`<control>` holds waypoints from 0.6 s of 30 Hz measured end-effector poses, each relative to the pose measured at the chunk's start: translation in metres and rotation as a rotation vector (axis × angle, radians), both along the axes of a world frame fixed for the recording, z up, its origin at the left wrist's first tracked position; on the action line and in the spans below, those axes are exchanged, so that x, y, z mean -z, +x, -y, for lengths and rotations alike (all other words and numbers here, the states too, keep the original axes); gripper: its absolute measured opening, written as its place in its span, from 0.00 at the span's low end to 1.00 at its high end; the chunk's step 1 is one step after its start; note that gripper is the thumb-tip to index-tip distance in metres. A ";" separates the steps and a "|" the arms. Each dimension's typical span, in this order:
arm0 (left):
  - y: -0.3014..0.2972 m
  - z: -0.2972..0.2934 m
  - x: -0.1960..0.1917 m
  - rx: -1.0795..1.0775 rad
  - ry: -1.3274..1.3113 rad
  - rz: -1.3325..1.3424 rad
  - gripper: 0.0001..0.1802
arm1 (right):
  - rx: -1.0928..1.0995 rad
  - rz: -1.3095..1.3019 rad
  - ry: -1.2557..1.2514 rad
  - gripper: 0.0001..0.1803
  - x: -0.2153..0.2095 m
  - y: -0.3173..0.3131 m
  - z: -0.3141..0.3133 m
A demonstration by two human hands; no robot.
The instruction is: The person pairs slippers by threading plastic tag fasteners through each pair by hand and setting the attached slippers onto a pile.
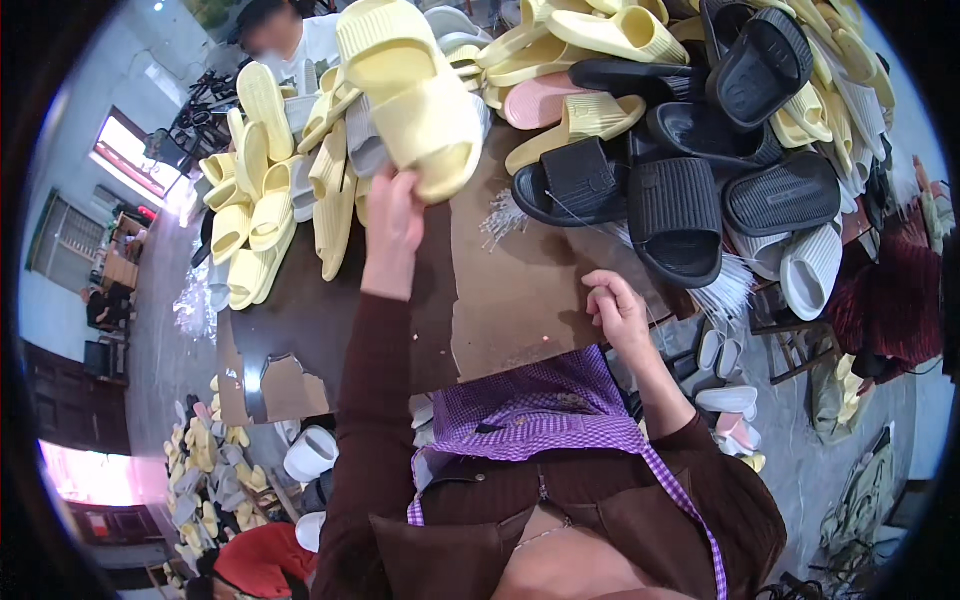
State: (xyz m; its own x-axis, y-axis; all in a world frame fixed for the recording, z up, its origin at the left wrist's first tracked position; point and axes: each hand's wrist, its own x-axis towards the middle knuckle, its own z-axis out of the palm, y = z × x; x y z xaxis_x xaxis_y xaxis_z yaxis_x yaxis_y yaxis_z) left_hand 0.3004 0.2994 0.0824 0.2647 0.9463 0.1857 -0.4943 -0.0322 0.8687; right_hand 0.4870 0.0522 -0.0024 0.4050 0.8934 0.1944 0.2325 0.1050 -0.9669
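My left hand [394, 225] reaches over the table and is closed on a pair of pale yellow slide slippers [425, 125], lifted above the tabletop. One slipper of the pair overlaps the other, and the fingers are partly hidden behind them. Over the table's near right part is my right hand [617, 312], its fingers curled in; whatever may lie inside them is too small or hidden to make out. Closest to it are a black ribbed slide slipper [676, 215] and a bundle of thin white plastic ties [728, 285].
Yellow slippers [262, 215] are heaped at the left, with black slippers [765, 75] piled at the right. The brown tabletop [520, 300] has torn covering. More slippers [205, 465] cover the floor at lower left. A person [285, 45] is across the table, another in red [260, 560] behind.
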 end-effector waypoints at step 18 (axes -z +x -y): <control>-0.225 0.146 0.056 -0.082 -0.249 -0.385 0.21 | -0.277 -0.572 -0.039 0.12 -0.041 -0.076 -0.072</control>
State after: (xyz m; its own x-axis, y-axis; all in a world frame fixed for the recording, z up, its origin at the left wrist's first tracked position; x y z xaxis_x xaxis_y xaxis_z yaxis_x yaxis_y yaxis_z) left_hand 0.0749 0.1532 0.0264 0.1926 0.9701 -0.1474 -0.1384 0.1755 0.9747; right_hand 0.4111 0.1245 0.0382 0.1882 0.9819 -0.0189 -0.3529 0.0497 -0.9343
